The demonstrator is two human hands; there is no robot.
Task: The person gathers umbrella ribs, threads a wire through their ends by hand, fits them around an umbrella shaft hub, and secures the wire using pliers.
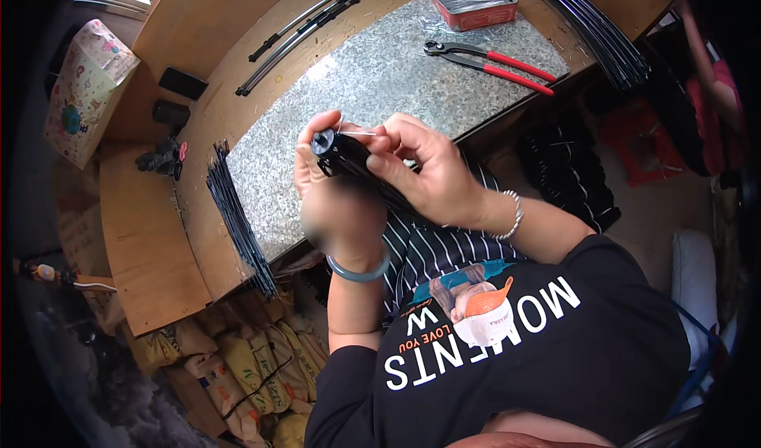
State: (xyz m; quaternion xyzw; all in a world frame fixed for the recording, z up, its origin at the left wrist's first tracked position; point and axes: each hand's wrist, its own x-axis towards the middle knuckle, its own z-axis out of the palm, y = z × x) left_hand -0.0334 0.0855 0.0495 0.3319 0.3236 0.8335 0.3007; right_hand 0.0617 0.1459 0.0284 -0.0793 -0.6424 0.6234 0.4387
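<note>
My left hand (342,210) is wrapped round a black umbrella frame (349,156), its round end cap tilted up toward me. Part of this hand is blurred. Close beside the cap, my right hand (432,166) pinches a thin pale wire (358,133) between thumb and fingers. The wire reaches across to the rim of the cap; whether it passes through cannot be told. The frame's black ribs run back beneath my right hand toward my lap, where the hand partly hides them.
Red-handled pincers (491,66) lie on the grey stone slab (277,155), near a red tin (473,4) full of thin wires. Black rod bundles lie at the left (238,218) and far right (590,28). Metal rods (305,32) rest at the back. Sacks (261,369) sit below the table.
</note>
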